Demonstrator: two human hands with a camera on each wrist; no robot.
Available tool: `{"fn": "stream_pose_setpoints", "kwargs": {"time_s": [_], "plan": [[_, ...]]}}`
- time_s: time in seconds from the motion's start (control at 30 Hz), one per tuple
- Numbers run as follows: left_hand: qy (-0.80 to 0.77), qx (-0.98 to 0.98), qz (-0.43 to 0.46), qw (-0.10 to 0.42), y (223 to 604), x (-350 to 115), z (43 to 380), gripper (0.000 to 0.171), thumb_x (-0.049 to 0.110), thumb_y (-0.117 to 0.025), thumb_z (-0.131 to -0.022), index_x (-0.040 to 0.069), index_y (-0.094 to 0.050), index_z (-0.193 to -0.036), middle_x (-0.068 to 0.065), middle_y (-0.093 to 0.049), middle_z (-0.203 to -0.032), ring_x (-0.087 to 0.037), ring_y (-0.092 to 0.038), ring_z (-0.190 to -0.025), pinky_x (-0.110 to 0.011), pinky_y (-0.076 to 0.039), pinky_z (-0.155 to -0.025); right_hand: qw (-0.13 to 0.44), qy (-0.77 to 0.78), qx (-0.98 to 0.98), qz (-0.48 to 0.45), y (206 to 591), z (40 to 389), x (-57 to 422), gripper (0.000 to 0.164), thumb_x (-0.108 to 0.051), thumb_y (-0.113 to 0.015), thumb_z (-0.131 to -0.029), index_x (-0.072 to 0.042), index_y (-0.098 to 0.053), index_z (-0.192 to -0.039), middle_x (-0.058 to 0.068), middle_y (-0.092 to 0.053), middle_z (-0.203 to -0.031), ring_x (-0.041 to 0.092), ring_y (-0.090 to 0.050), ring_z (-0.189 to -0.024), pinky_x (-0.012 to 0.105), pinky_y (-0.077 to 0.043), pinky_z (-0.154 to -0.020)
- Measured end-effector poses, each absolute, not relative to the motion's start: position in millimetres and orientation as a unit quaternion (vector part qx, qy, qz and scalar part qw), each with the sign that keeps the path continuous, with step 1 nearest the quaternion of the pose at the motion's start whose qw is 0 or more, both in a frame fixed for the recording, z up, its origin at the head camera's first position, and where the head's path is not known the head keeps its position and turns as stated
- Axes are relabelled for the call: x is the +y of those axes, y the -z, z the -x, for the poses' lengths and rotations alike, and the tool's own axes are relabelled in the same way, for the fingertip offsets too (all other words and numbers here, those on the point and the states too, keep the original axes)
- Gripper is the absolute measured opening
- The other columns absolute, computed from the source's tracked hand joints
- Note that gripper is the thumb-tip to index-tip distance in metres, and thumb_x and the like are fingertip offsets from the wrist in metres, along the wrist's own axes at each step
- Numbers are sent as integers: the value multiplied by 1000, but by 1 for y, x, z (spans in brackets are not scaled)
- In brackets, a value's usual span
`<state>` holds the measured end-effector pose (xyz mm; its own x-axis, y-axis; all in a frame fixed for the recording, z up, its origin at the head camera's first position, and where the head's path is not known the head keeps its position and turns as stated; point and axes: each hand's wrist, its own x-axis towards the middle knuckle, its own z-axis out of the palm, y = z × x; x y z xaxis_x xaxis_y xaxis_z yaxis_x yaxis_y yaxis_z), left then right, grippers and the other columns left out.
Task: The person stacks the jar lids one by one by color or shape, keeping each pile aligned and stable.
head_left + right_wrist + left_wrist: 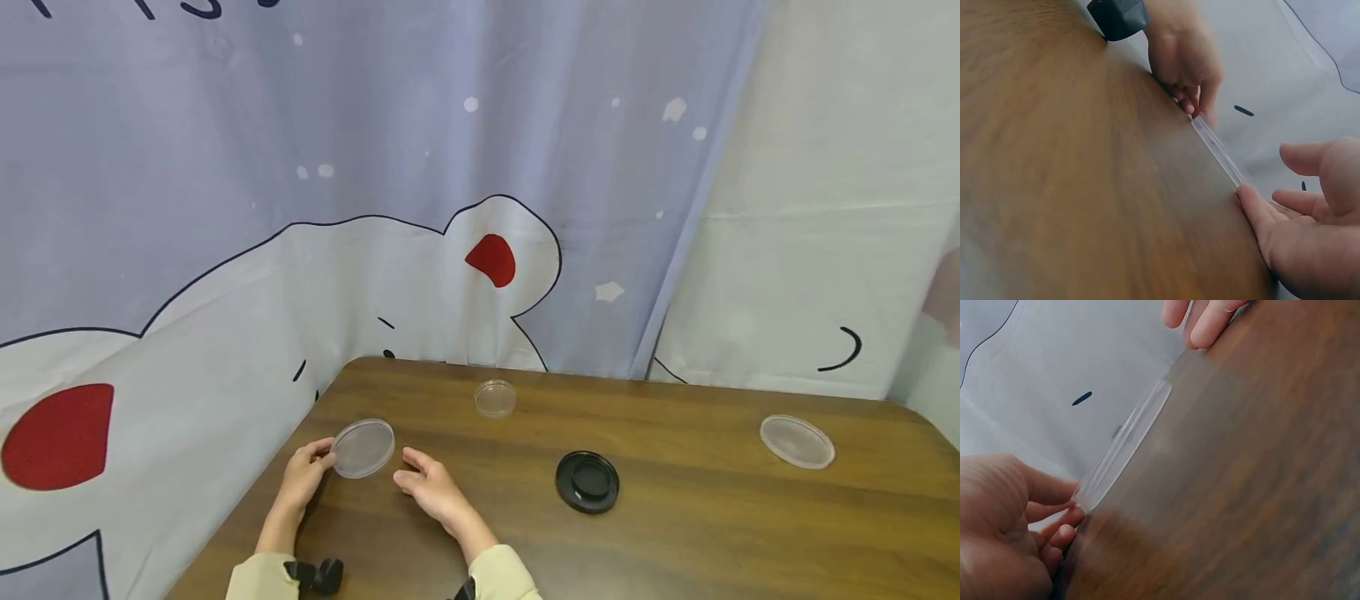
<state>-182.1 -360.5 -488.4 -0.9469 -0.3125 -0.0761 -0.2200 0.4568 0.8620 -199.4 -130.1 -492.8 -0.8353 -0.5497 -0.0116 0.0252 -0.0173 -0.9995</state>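
Dish (363,450), clear, round and shallow, located toward the left side of the bench (712,525), between the person's two bare hands. I find the left grip (302,477) pinching its rim on the left side, digits narrowed to the thickness of the wall; the left wrist view bears this out. Whether the underside touches the bench I cannot tell.

I find the right grip (437,493) holding nothing: digits extended and spread, pointing at the opposite side of the rim. Seen from the head, bare wood shows between fingertips and rim, so I record the two as apart, just beside each other. From the right wrist, one fingertip lines up with the edge.

Other items on the bench, as I list them: a small dish (495,400), clear, near the far edge; a black disc (591,482) with a smaller raised round at its middle, to the right of both hands; a clear disc (797,442), well apart, toward the right end.

The bench top has a brown wood grain and rounded far corners. Behind it I note a curtain (375,125), lavender-blue and white, printed with dark outlines, red patches and pale stars. Both sleeves (504,575) are pale yellow; a black device (327,577) sits at the left wrist.
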Motion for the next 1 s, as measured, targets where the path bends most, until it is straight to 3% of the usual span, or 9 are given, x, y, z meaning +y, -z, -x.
{"fn": "stream_pose_setpoints", "kwargs": {"time_s": [0.2,0.3,0.47,0.53,0.63,0.7,0.87,1.0], "plan": [[486,-868,-103,10,483,-365,183,43,10,-52,-99,-10,-46,-137,-24,-51,-130,-9,-48,-106,-21,-38,-89,238,663,677,211,486,203,-123,59,-12,-60,-95,3,-36,-147,26,-48,-144,38,-54,-128,47,-44,-106],[486,-872,-61,-9,480,-369,181,46,12,-55,-99,-10,-46,-138,-24,-57,-125,2,-50,-97,-16,-42,-83,240,661,678,213,484,203,-119,62,-9,-64,-92,3,-37,-146,23,-47,-145,35,-57,-125,46,-47,-104],[492,-869,-6,-55,473,-375,184,53,18,-57,-98,-9,-43,-140,-27,-54,-134,2,-51,-100,-15,-44,-83,221,631,708,225,483,205,-114,68,-6,-69,-87,6,-36,-146,20,-47,-141,28,-61,-114,36,-53,-95],[502,-861,10,-77,470,-376,187,57,19,-61,-96,-9,-42,-141,-24,-59,-124,1,-51,-94,-16,-45,-81,202,621,723,227,481,208,-112,70,-1,-71,-84,8,-36,-144,18,-49,-133,26,-64,-107,30,-55,-88],[520,-846,44,-110,468,-378,187,61,17,-64,-93,-11,-40,-141,-11,-59,-104,-2,-48,-84,-20,-43,-74,179,602,744,226,480,211,-113,74,8,-75,-76,11,-40,-141,12,-51,-118,20,-66,-94,21,-54,-78],[534,-832,62,-134,468,-379,184,61,14,-65,-92,-12,-40,-141,2,-55,-100,-6,-45,-79,-22,-42,-71,173,588,756,228,480,210,-116,74,11,-77,-72,12,-44,-139,8,-54,-109,13,-65,-85,17,-52,-73],[571,-786,135,-194,473,-372,177,51,10,-56,-96,-12,-41,-140,22,-59,-123,0,-51,-96,-19,-46,-82,167,553,781,237,481,202,-123,62,6,-83,-68,7,-60,-125,1,-57,-93,2,-56,-75,14,-47,-70],[597,-758,153,-215,477,-366,179,53,10,-48,-101,-10,-30,-147,15,-58,-134,5,-54,-110,-15,-43,-92,163,539,793,234,481,199,-121,52,2,-84,-68,1,-67,-116,1,-57,-94,3,-54,-78,16,-46,-71]]}}
